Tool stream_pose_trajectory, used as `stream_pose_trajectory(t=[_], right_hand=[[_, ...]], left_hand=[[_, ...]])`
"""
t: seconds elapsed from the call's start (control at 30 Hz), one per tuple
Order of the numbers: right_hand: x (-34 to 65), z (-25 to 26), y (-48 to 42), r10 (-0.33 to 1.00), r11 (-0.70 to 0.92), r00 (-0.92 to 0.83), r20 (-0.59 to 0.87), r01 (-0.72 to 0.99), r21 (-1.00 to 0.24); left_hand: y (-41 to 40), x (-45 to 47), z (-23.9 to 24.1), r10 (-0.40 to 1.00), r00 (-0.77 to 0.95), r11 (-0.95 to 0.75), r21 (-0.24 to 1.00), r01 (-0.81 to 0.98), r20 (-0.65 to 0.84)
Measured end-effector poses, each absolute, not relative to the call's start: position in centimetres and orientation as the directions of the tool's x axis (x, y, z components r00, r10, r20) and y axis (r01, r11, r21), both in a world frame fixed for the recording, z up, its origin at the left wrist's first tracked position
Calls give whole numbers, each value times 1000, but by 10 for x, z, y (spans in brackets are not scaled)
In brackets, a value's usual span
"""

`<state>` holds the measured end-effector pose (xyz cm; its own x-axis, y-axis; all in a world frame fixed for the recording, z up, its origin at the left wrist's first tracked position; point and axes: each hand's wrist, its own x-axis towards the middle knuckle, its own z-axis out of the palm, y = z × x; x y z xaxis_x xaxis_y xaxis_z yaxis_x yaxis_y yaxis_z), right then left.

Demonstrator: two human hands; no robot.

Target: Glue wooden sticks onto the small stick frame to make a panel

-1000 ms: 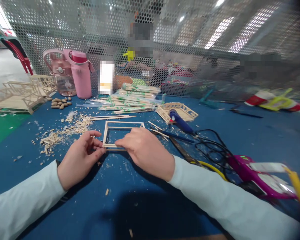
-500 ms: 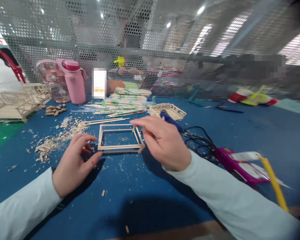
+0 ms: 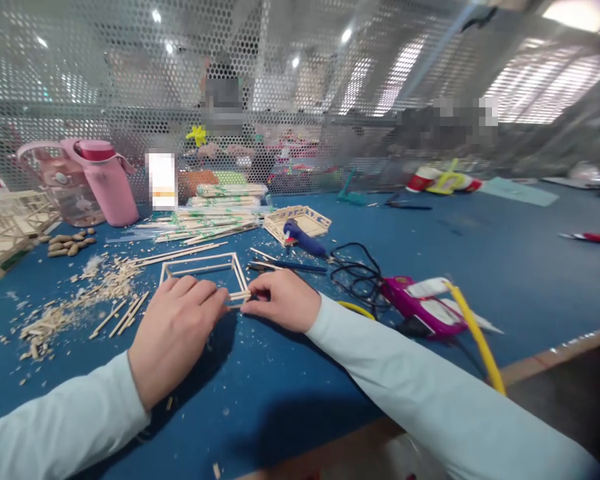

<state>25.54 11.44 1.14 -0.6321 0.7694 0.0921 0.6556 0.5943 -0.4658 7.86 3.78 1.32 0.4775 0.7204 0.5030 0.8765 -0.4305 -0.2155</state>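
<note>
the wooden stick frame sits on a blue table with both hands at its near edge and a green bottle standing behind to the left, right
Not quite: the bottle is pink, not green, as the head view shows. The wooden stick frame does lie on the blue table, with the left hand and right hand at its near edge.

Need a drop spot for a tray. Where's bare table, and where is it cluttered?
Free: blue table right of the glue gun, out to the far edge. Also the strip near the front edge below both hands. Crowded: wood scraps on the left, stick bundle and black cables behind the stick frame.
</note>
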Motion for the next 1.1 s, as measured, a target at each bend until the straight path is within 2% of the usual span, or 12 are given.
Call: stream_pose_trajectory(t=[0.4, 0.63, 0.77, 0.93, 1.03, 1.1], right_hand=[[254, 12, 112, 799, 538, -598, 60, 667, -516], [255, 11, 112, 803, 539, -592, 73, 668, -514], [255, 10, 112, 791, 556, -605, 93, 647, -521], [255, 11, 112, 782, 560, -617, 86, 635, -532], [259, 17, 112, 807, 540, -586, 72, 685, -489], [262, 24, 110, 831, 541, -540, 133, 730, -417]], left_hand=[[46, 84, 11, 802, 486, -468, -139, 873, 348], [49, 84, 6, 790, 490, -483, -119, 868, 367], [44, 82, 10, 760, 483, -478, -129, 869, 435], [22, 49, 28, 663, 384, -352, -185, 918, 643], [13, 21, 23, 675, 266, -259, -116, 959, 688], [12, 7, 11, 725, 170, -231, 3, 973, 668]])
